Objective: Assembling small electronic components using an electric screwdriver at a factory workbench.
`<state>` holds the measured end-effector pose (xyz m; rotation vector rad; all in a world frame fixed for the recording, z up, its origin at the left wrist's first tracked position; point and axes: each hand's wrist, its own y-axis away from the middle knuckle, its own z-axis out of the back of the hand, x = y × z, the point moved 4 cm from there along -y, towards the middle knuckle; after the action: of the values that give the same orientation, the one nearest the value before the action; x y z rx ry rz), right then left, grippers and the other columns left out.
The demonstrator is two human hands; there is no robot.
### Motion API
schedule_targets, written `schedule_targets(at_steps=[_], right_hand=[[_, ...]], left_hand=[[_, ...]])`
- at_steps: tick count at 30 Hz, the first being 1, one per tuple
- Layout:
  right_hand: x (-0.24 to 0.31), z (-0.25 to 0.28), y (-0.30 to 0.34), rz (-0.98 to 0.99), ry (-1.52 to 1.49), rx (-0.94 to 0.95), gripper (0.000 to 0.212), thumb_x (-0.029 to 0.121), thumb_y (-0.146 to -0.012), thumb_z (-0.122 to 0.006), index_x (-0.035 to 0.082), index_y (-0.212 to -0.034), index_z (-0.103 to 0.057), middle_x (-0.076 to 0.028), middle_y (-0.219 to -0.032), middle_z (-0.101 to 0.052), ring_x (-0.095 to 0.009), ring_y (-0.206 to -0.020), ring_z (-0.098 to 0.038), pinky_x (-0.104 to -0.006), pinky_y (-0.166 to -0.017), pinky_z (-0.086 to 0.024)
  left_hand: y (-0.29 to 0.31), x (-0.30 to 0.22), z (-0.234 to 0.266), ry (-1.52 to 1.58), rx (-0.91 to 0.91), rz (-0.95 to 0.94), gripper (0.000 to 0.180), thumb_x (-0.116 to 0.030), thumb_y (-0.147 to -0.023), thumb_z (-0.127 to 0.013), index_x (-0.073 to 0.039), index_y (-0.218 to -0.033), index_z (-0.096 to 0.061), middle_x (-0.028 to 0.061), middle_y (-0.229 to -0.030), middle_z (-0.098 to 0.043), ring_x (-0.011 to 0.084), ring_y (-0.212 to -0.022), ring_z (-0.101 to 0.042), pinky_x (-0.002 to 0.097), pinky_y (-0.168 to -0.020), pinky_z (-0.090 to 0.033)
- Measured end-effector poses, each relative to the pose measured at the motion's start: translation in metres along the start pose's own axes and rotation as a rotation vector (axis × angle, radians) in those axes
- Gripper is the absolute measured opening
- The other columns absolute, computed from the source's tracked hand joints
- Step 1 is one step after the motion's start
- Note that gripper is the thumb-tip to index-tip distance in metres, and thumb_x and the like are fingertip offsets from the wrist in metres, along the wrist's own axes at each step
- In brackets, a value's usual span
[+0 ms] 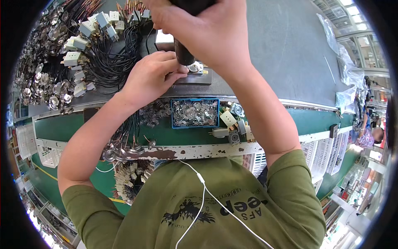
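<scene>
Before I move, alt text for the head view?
The right hand holds a black cylindrical tool, its end close to a small silvery part on a grey metal block, with the left hand at the same spot. Lower in view is a blue tray of small metal pieces; black cables bunch at left.

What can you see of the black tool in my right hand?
The black tool has a cylindrical, plastic-looking lower end; its top runs out of the picture. Your right hand wraps around its body, and it points down toward a silver round part, beside your left hand. Whether its tip touches anything is hidden.
</scene>
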<state>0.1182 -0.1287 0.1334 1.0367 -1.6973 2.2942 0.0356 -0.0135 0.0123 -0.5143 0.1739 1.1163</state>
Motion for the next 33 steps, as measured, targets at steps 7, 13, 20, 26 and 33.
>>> schedule_targets(at_steps=[7, 13, 20, 26, 33], right_hand=[[-0.001, -0.003, 0.004, -0.184, -0.316, -0.031, 0.091, -0.002, -0.084, -0.074, 0.001, -0.158, -0.020, -0.013, -0.131, -0.053, -0.020, -0.117, -0.058, -0.0344, -0.100, -0.049], [-0.007, -0.005, 0.009, -0.221, -0.373, -0.051, 0.094, -0.002, -0.084, -0.075, 0.002, -0.159, -0.017, -0.014, -0.133, -0.052, -0.021, -0.120, -0.058, -0.0357, -0.102, -0.049], [-0.001, -0.007, 0.008, -0.231, -0.410, -0.021, 0.098, -0.001, -0.085, -0.076, 0.003, -0.161, -0.013, -0.018, -0.140, -0.048, -0.025, -0.128, -0.056, -0.0383, -0.106, -0.048], [0.001, 0.000, 0.011, -0.163, -0.350, -0.092, 0.097, 0.000, -0.085, -0.076, 0.000, -0.161, -0.017, -0.020, -0.145, -0.046, -0.027, -0.134, -0.053, -0.0391, -0.109, -0.047], [0.020, 0.034, -0.010, -0.257, -0.109, -0.156, 0.062, 0.002, -0.089, -0.077, -0.002, -0.143, -0.045, -0.011, -0.102, -0.069, -0.024, -0.084, -0.071, -0.0345, -0.072, -0.059]], left_hand=[[-0.016, 0.000, 0.009, 0.008, 0.106, 0.295, 0.028, -0.030, -0.090, -0.075, -0.004, -0.088, -0.064, 0.0106, -0.092, -0.069, 0.0331, -0.093, -0.068, 0.0440, -0.078, -0.055], [-0.015, 0.008, 0.003, -0.054, 0.191, 0.246, 0.040, -0.039, -0.089, -0.075, -0.002, -0.084, -0.060, 0.0134, -0.087, -0.068, 0.0350, -0.087, -0.068, 0.0462, -0.075, -0.055], [-0.011, 0.013, -0.004, -0.042, 0.092, 0.185, 0.039, -0.037, -0.089, -0.075, -0.002, -0.084, -0.060, 0.0140, -0.088, -0.068, 0.0353, -0.088, -0.068, 0.0465, -0.076, -0.055], [-0.015, 0.006, -0.003, -0.094, 0.140, 0.193, 0.031, -0.032, -0.090, -0.075, -0.003, -0.098, -0.066, 0.0109, -0.094, -0.069, 0.0332, -0.091, -0.068, 0.0448, -0.078, -0.055], [-0.015, -0.015, 0.015, -0.083, 0.070, -0.017, 0.042, -0.022, -0.086, -0.077, -0.011, -0.126, -0.066, 0.0071, -0.110, -0.069, 0.0300, -0.099, -0.067, 0.0411, -0.086, -0.054]])
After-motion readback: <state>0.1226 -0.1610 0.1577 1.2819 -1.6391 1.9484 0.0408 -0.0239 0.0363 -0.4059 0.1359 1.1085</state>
